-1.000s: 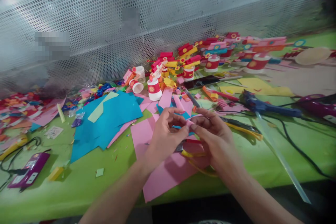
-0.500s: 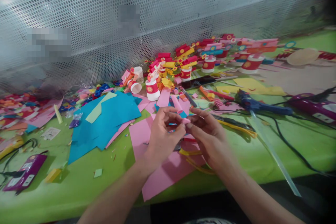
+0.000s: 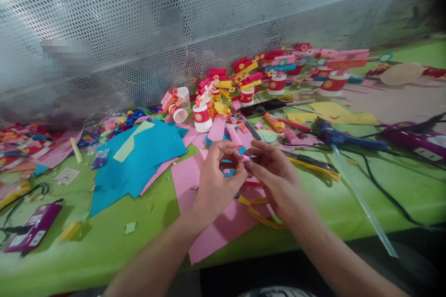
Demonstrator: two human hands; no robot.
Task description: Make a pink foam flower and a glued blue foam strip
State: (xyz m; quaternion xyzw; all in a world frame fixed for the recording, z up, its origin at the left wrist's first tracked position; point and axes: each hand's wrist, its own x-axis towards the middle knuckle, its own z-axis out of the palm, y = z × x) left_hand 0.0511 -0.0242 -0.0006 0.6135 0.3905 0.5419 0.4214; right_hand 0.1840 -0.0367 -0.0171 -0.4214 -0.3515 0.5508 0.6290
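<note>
A small pink piece (image 3: 245, 159), perhaps a rolled strip of craft foam, is pinched between the fingertips of both hands. My left hand (image 3: 223, 174) has thumb and index finger closed on it. From the other side my right hand (image 3: 277, 174) grips it as well, and the fingers hide most of its shape. Below the hands lies a pink sheet (image 3: 216, 241), with a yellow-handled tool (image 3: 266, 222), apparently scissors, on it. Pink and blue scraps, among them a pink roll (image 3: 234, 135), lie just beyond the fingers.
Blue sheets (image 3: 153, 153) spread to the left. A blue glue gun (image 3: 348, 140) with a long clear stick and black cable lies right, near a yellow-edged cutter (image 3: 313, 167). Paper-cup models (image 3: 202, 118) and a phone (image 3: 263, 107) stand or lie behind, before a perforated metal panel (image 3: 209, 18).
The fingers have shifted slightly around the pink piece, and less of it shows between them. The things on the table have stayed where they were.
</note>
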